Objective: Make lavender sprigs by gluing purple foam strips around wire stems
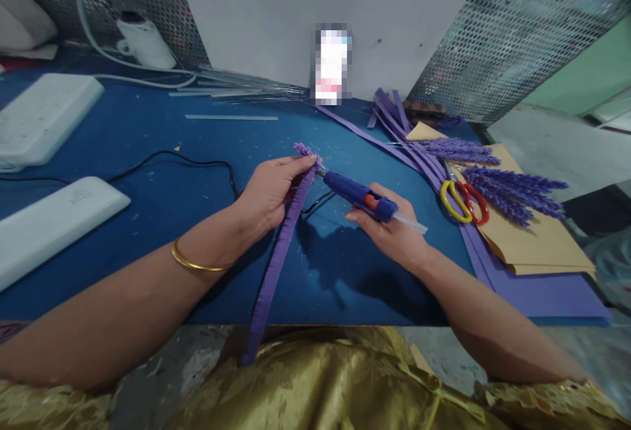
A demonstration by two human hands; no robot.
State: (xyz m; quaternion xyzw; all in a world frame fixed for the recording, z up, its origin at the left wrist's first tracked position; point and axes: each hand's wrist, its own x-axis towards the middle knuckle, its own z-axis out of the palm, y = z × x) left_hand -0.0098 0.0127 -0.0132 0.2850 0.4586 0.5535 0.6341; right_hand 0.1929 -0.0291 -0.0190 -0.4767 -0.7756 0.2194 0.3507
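Observation:
Over the middle of the blue table, my left hand [273, 190] pinches the upper end of a fringed purple paper strip [279, 259]. A small curled purple tip shows above its fingertips, and the strip's long tail hangs down past the table's front edge. My right hand [394, 229] is wrapped round a blue hot glue gun [357, 194], with a clear glue stick [411, 222] poking out of its back. The gun's nozzle points left at the strip, right by my left fingertips; whether it touches the paper I cannot tell.
Yellow-and-red-handled scissors [463, 201], purple lavender-like stems [515, 187], brown paper [547, 246] and purple sheets [557, 295] lie at the right. Clear glue sticks [231, 118] and a lit phone [332, 65] are at the back. White boxes [54, 219] and a black cord [167, 152] occupy the left.

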